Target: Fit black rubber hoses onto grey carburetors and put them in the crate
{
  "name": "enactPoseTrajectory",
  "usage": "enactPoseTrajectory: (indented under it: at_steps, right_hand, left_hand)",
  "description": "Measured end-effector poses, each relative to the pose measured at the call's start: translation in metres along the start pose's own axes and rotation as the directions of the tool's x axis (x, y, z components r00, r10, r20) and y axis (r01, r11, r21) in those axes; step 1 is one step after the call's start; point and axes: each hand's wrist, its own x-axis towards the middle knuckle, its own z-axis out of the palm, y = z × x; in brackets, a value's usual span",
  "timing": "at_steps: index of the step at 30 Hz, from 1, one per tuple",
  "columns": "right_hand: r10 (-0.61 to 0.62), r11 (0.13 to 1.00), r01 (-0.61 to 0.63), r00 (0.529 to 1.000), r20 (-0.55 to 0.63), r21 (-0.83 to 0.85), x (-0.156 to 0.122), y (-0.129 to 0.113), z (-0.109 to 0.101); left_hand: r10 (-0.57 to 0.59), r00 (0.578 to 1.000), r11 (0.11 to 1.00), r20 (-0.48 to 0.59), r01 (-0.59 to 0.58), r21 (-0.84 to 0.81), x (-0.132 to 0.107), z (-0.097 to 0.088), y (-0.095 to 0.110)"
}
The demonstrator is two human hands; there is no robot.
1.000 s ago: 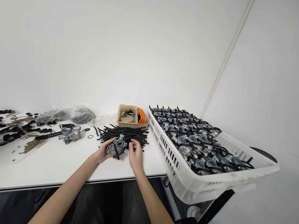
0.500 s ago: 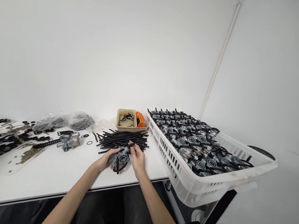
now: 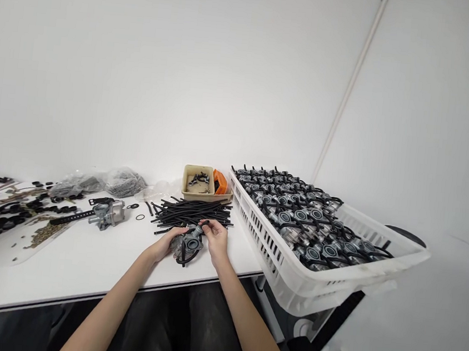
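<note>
With your left hand (image 3: 163,245) cupping the grey metal carburettor (image 3: 188,242) near the bench's front edge and your right-hand fingers (image 3: 212,228) pinched on its short black rubber hose (image 3: 202,228), a loosened grip could probably drop it.

Bare bench (image 3: 83,263) lies open to our left and along the near edge. Ahead, the hose pile (image 3: 191,214) and beige tray (image 3: 200,182) block us; the white crate (image 3: 292,260) walls the right.
</note>
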Motion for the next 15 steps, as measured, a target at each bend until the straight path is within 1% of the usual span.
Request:
enactPoseTrajectory:
  at_steps: [6, 8, 9, 11, 13, 15]
  right_hand:
    - [-0.013, 0.998, 0.016, 0.999, 0.045, -0.068, -0.004, 0.001, -0.004]
    - [-0.021, 0.995, 0.026, 0.999, 0.049, -0.095, -0.007, 0.004, -0.006]
    - [-0.019, 0.993, 0.025, 0.999, 0.050, -0.116, -0.009, 0.006, -0.006]
    - [0.004, 0.985, 0.004, 0.999, 0.046, -0.174, -0.012, 0.012, -0.007]
    - [0.039, 0.973, -0.026, 0.998, 0.053, -0.230, -0.015, 0.017, -0.006]
    - [0.070, 0.968, -0.045, 0.993, 0.093, -0.247, -0.017, 0.022, -0.005]
  left_hand:
    - [0.042, 0.998, 0.999, 0.040, -0.044, 0.027, 0.001, 0.001, -0.001]
    - [0.096, 0.995, 0.994, 0.030, -0.097, 0.040, 0.001, 0.004, -0.002]
    - [0.144, 0.989, 0.988, 0.015, -0.145, 0.056, 0.001, 0.006, -0.002]
    - [0.280, 0.960, 0.954, -0.031, -0.274, 0.123, 0.000, 0.009, -0.001]
    - [0.428, 0.900, 0.886, -0.085, -0.399, 0.235, -0.001, 0.010, 0.001]
    - [0.528, 0.839, 0.819, -0.131, -0.463, 0.340, -0.002, 0.010, 0.003]
